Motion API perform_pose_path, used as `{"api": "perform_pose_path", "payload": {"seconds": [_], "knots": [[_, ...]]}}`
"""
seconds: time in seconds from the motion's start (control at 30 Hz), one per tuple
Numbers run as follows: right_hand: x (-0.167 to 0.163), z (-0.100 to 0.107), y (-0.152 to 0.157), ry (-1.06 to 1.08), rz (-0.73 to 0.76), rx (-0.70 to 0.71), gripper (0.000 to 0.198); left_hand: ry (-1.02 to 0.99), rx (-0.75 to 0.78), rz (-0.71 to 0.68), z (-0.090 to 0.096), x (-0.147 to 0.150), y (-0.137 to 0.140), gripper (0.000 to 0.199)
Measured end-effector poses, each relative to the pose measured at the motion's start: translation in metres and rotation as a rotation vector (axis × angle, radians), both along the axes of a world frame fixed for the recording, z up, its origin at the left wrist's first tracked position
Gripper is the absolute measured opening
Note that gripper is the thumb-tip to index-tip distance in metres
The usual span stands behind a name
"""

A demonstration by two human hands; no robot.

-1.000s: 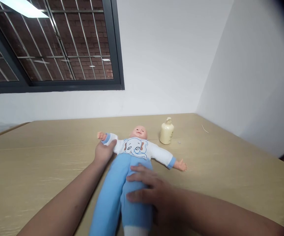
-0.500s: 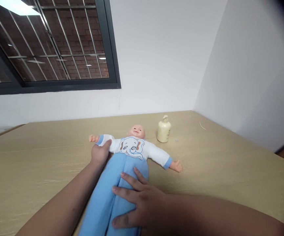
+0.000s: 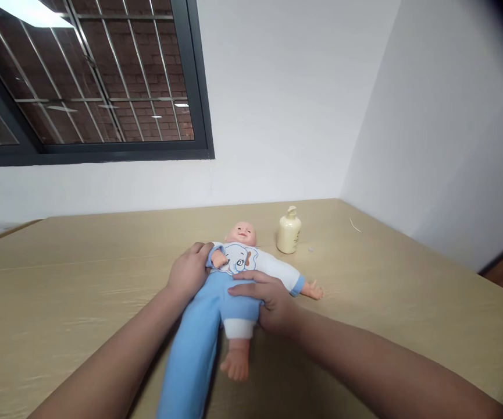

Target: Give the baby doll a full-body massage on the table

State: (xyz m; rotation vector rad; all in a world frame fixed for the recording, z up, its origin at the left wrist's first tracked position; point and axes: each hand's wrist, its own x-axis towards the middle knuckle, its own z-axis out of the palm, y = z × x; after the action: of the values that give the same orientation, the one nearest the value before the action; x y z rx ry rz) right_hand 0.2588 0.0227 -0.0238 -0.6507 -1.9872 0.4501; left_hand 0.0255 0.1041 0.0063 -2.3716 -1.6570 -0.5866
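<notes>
A baby doll [image 3: 196,343] in a white top with an elephant print and light blue trousers lies face up, its head pointing away from me. My left hand [image 3: 189,269] is closed around the doll's arm on the left, which is folded in over the chest. On the right, my right hand [image 3: 275,299] grips the doll's bent leg, fingers over the top and thumb hidden. That leg's bare foot [image 3: 236,361] points toward me below the white cuff. The doll's other leg lies stretched out, its foot outside the picture. The doll's other arm [image 3: 284,273] is spread to the right.
A cream pump bottle [image 3: 288,233] stands just right of the doll's head on the wood-coloured tabletop [image 3: 386,291]. A small pale scrap [image 3: 310,249] and a thin strand [image 3: 355,224] lie farther right. White walls and a barred window [image 3: 103,75] are behind.
My left hand has brought the doll's arm inward over its chest. My right hand, earlier spread on the legs, now holds one leg folded up, with its foot showing.
</notes>
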Motion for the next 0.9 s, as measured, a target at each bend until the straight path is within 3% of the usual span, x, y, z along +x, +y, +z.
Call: {"api": "perform_pose_path", "payload": {"seconds": [0.13,0.23,0.33,0.5,0.57,0.73,0.9], "knots": [[-0.003,0.0,0.01,0.065,0.008,-0.013,0.044,0.1,0.006,-0.026,0.005,0.005,-0.004,0.036],[-0.002,0.001,0.01,0.054,0.009,-0.015,0.042,0.061,-0.008,-0.019,0.006,0.007,-0.005,0.035],[0.002,0.005,0.002,0.002,0.018,-0.001,0.048,-0.141,-0.038,-0.002,0.003,0.003,-0.003,0.028],[0.003,0.01,-0.023,-0.148,0.14,0.084,0.062,-0.899,-0.186,0.138,-0.015,-0.016,0.014,0.029],[0.002,0.011,-0.033,-0.251,0.216,0.148,0.06,-1.076,-0.198,0.223,-0.025,-0.022,0.022,0.033],[-0.004,0.014,-0.051,-0.603,0.25,0.2,0.045,-1.223,-0.208,0.261,-0.041,-0.028,0.036,0.046],[-0.009,0.011,-0.058,-0.668,0.179,0.319,0.043,-1.232,-0.197,0.278,-0.042,-0.026,0.036,0.043]]}}
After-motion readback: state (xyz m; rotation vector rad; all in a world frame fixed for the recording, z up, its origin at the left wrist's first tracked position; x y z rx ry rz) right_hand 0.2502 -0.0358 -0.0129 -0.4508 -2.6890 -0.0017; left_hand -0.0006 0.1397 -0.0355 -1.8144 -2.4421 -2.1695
